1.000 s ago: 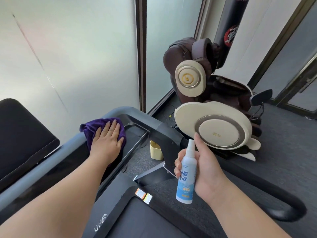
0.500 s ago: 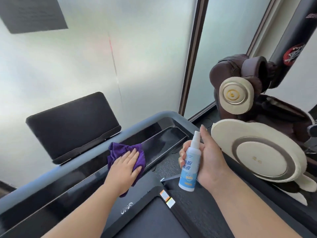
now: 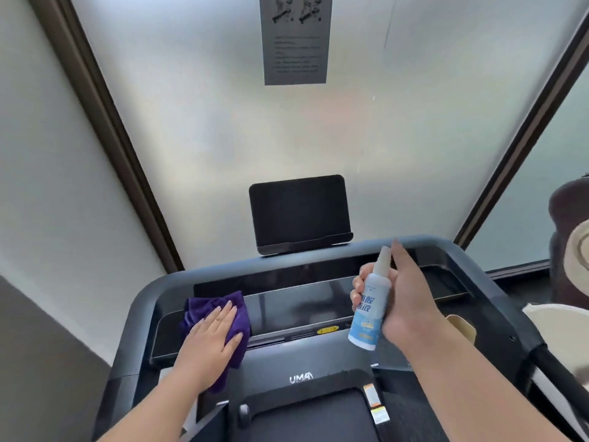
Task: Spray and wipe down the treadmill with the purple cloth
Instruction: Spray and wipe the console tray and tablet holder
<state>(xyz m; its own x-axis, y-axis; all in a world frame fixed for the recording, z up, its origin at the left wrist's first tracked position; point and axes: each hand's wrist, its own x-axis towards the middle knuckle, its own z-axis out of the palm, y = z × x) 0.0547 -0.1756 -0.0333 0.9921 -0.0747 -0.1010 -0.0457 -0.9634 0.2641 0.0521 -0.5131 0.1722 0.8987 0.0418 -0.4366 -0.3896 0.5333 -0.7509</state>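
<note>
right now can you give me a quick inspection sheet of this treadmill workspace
surface: treadmill console, dark glossy panel, grey frame around it, tablet stand above it at the back
job's things: purple cloth bunched on the left part of the panel; spray bottle held upright over the right part
clutter: nothing seen on the panel
hands: left hand flat, pressing the cloth; right hand grips the bottle, forefinger up at the nozzle
cables: nothing seen
surroundings: frosted glass wall with a grey notice; brown massage chair at the right edge
</note>
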